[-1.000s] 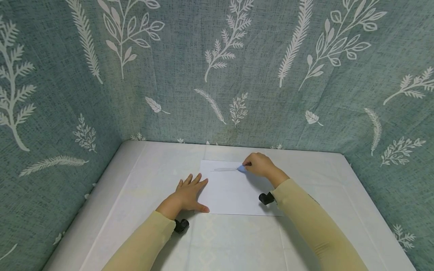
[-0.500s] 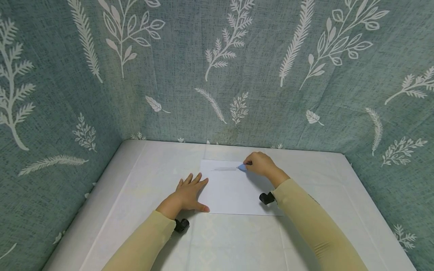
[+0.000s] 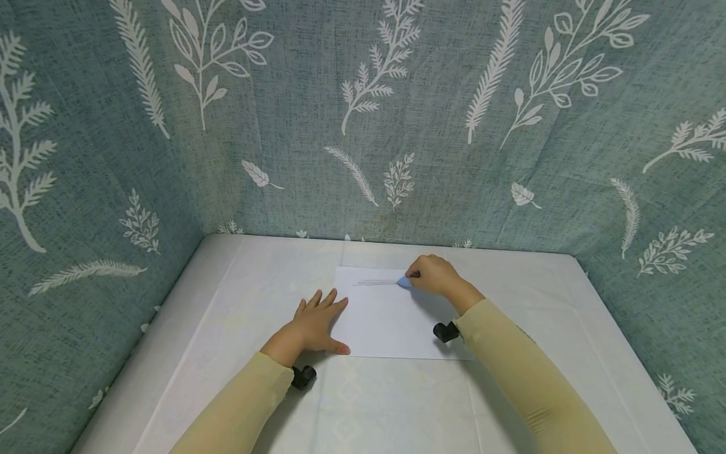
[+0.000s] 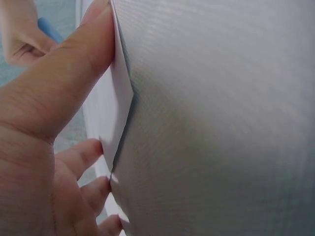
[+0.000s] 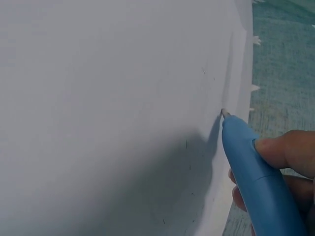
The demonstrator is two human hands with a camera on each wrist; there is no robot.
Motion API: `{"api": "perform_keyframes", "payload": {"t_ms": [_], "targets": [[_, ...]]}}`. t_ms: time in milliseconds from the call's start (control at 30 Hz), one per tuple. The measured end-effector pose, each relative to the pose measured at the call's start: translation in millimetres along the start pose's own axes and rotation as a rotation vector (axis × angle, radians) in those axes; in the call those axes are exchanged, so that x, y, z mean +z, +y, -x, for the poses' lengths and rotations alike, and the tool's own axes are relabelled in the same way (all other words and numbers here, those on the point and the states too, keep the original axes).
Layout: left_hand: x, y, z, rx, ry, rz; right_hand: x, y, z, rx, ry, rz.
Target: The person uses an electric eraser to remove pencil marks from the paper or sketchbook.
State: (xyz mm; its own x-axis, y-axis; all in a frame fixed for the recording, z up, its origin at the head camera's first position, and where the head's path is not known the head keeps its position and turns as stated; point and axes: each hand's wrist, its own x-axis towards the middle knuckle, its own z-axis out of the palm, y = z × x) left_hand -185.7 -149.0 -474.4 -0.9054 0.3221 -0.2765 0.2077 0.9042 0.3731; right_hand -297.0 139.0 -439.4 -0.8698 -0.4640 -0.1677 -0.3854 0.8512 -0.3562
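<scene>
Blue pen, pinched in the right hand, points its tip at thin lines on the paper. Fingers spread wide, the left hand touches the paper's left side; leaf-patterned fabric stands behind.

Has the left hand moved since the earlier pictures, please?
No; in the head view, the left hand shows no visible shift against the table.

Teal leaf-patterned fabric hangs behind and beside a white-covered table
</scene>
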Motion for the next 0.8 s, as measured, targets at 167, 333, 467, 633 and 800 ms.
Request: {"api": "perform_keyframes", "payload": {"t_ms": [167, 333, 467, 633, 800], "targets": [[0.3, 0.3, 0.0, 0.000, -0.002, 0.000, 1.1, 1.6, -1.4, 0.016, 0.018, -0.006], [1.0, 0.2, -0.5, -0.004, 0.000, -0.001, 0.6, 0.7, -1.4, -0.012, 0.004, -0.007], [0.1, 0.6, -0.9, -0.007, 0.002, -0.003, -0.6, -1.3, 0.0, -0.034, -0.019, -0.003], [-0.7, 1.0, -0.8, -0.008, 0.001, -0.007, -1.2, -2.9, 0.5, -0.006, 0.012, 0.010], [0.3, 0.2, -0.7, -0.006, -0.001, -0.002, -0.8, -3.2, -1.1, 0.032, 0.023, -0.004]]}}
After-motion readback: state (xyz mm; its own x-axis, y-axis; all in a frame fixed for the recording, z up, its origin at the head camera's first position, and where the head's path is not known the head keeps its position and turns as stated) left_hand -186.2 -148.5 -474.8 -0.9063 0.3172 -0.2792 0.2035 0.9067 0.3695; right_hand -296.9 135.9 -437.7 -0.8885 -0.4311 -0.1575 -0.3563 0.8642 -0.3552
